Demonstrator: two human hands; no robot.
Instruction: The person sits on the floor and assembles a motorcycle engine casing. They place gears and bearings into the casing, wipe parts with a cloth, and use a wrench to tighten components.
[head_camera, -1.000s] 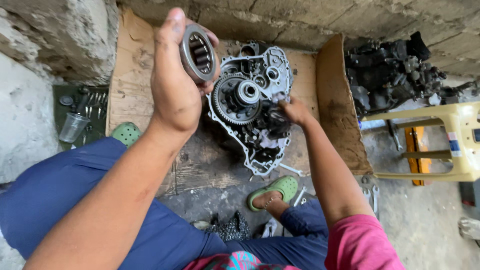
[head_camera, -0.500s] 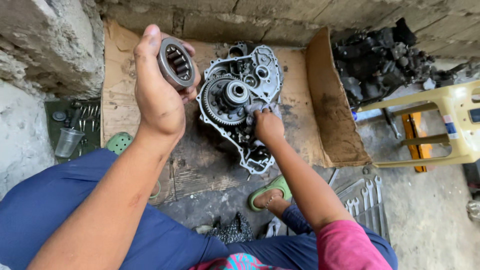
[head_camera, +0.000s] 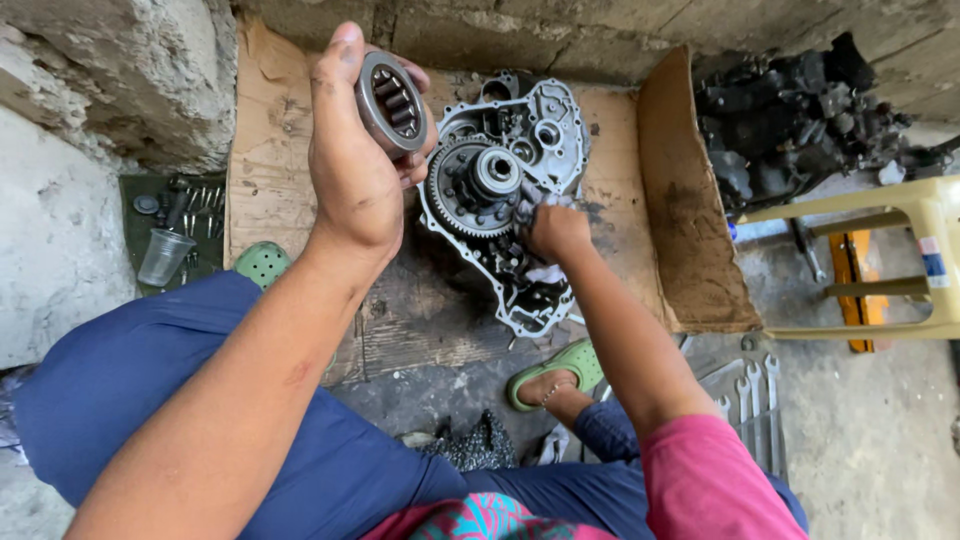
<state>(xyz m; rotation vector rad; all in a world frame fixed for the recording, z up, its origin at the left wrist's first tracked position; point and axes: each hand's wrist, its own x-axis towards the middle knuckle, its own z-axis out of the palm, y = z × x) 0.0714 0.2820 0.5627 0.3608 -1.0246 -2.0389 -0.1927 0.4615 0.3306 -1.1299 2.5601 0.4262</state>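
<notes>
Head view: left hand (head_camera: 350, 170) grips bearing ring (head_camera: 392, 103).

Flattened brown cardboard box (head_camera: 280, 150), floor centre, one flap upright at right. Small red-white-blue label (head_camera: 932, 262), rectangular, on yellow stool (head_camera: 900, 205) leg.

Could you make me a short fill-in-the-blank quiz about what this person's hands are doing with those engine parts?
1. The left hand holds up a round metal ____ ring.
2. The right hand rests on the engine case, which lies on flattened ____.
3. The large gear in the case sits just ____ of the right hand in the picture.

Missing words: bearing; cardboard; left
</notes>
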